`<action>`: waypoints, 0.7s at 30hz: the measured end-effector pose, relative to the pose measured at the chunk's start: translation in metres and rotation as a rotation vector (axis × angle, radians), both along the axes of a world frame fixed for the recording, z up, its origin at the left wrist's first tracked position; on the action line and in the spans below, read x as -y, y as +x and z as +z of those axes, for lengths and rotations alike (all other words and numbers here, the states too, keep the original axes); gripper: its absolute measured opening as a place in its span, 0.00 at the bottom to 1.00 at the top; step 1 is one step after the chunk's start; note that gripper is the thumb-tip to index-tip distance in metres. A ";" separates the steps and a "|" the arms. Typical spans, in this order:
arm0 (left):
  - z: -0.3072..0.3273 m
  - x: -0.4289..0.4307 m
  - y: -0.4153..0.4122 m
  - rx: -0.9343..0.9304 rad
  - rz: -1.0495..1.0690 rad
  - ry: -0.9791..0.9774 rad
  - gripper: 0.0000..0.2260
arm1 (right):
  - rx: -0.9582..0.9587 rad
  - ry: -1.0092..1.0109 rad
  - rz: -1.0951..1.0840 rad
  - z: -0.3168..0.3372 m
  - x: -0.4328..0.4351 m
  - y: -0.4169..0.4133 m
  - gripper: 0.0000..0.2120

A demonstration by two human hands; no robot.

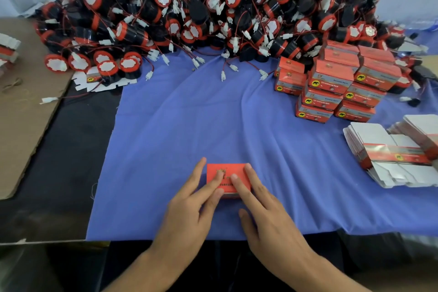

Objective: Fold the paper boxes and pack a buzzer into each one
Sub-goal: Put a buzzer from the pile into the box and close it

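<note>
A small red cardboard box with dark print (232,168) lies closed on the near middle of the wrinkled blue cloth (189,114) that covers the black desk (59,173). Its printed face is turned up and its long axis runs left to right; what it holds cannot be seen.

Both hands rest on it. The left hand (189,201) has its fingers (208,187) straight and spread, one lying along the box's left edge and the others pressing on its top. The right hand (267,216) presses flat on the right half of the top, fingers likewise straight and slightly apart, with the thumb off the box, near the cloth.

Along the cloth's far edge rises a large heap of black-and-red round buzzers with red wires and white plugs (201,7). At the cloth's far right stands a stack of closed red boxes with yellow emblems (336,83) — their contents hidden. On the cloth's right edge lies a bundle of flat, unfolded white-and-red box blanks (384,149). Off the cloth's left edge lies a brown corrugated cardboard sheet (21,114).
</note>
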State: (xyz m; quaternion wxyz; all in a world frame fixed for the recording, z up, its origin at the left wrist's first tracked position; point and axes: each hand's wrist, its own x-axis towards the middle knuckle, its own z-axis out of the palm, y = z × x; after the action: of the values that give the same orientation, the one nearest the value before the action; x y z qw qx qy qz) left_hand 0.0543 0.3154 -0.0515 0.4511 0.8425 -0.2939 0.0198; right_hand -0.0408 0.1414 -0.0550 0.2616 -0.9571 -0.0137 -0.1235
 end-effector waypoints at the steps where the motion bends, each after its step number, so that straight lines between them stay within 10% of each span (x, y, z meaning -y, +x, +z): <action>1: 0.001 0.005 -0.002 -0.160 0.081 -0.139 0.15 | -0.011 0.144 -0.032 0.000 -0.002 -0.001 0.37; 6: 0.014 0.036 0.011 -0.483 0.266 -0.470 0.14 | 0.134 0.802 -0.521 0.010 -0.009 0.022 0.24; 11: 0.029 0.083 0.056 -0.397 0.170 -0.447 0.05 | 0.160 0.792 -0.615 0.035 0.010 0.070 0.27; 21: 0.026 0.210 0.163 -0.664 -0.196 -0.327 0.20 | 0.205 1.102 -0.786 0.037 0.079 0.193 0.34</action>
State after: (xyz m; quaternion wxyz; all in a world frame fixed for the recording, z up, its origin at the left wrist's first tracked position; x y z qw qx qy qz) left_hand 0.2169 0.1054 -0.0256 0.6500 0.6878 -0.2040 -0.2506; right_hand 0.1519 0.0629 -0.0182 0.6434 -0.6018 0.3751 -0.2884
